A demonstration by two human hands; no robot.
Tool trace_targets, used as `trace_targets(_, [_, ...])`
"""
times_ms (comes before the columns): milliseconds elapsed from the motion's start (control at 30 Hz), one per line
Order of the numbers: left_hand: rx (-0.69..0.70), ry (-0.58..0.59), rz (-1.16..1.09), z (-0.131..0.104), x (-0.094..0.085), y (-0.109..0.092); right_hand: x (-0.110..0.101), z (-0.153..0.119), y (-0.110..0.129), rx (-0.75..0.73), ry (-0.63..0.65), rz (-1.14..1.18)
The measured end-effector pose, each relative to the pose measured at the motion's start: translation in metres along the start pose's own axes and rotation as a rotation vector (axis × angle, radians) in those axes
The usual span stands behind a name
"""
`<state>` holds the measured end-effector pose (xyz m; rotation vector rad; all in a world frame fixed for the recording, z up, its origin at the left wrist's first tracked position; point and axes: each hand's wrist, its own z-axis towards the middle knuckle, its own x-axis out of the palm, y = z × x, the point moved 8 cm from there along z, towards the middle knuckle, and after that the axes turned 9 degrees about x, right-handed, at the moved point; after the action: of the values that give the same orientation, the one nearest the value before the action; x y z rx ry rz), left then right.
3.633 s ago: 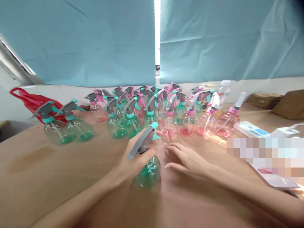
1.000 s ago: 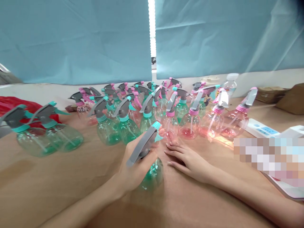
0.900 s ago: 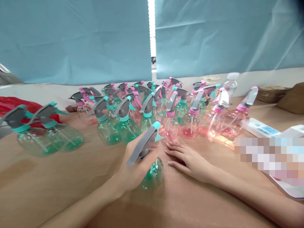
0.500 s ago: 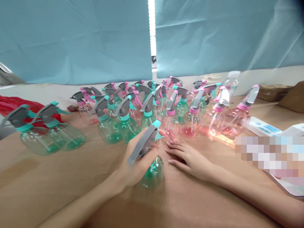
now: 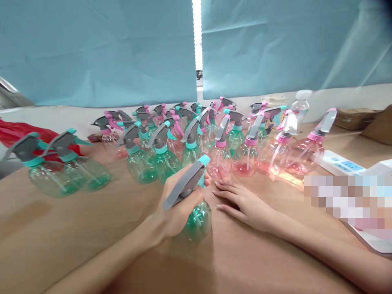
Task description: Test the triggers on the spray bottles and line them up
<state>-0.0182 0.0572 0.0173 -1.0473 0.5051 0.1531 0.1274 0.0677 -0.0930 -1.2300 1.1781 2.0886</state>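
My left hand [image 5: 177, 208] is wrapped round the neck and trigger of a green spray bottle [image 5: 199, 222] with a grey head and turquoise nozzle. The bottle stands on the wooden table [image 5: 92, 228], some green liquid inside it. Just to its right, my right hand [image 5: 245, 204] lies flat on the table, fingers spread, holding nothing. Beyond my hands stand several green bottles [image 5: 141, 165] and several pink bottles [image 5: 245, 161], all with grey spray heads. The nearest pink ones are close to my right fingertips.
Two green spray bottles [image 5: 50, 177] stand at the left, by a red cloth [image 5: 36, 136]. A clear bottle with a white cap [image 5: 299, 106] is at the back right. A white power strip [image 5: 344, 163] lies at the right, near brown cardboard [image 5: 378, 124]. Blue sheeting [image 5: 98, 53] hangs behind.
The fingers of my left hand have curled in around the trigger, and the spray head has shifted slightly to the right. My right hand has stayed nearly still.
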Motion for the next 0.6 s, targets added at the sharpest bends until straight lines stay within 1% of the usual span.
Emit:
trace_targets(100, [-0.021, 0.046, -0.044, -0.0001, 0.0034, 0.0016, -0.0003, -0.0002, 0.0002, -0.004, -0.005, 0.003])
trace_targets(300, [-0.025, -0.003, -0.058, 0.0011, 0.0024, 0.0041, -0.0024, 0.0003, 0.0021, -0.004, 0.001, 0.012])
trace_targets(433, [-0.001, -0.052, -0.062, -0.0006, 0.0026, 0.0046, -0.0031, 0.0001, 0.0022, 0.003, -0.003, 0.017])
trace_targets(600, [0.01, -0.043, -0.067, -0.0014, 0.0031, 0.0073, -0.0022, 0.0, 0.002, 0.004, 0.005, 0.002])
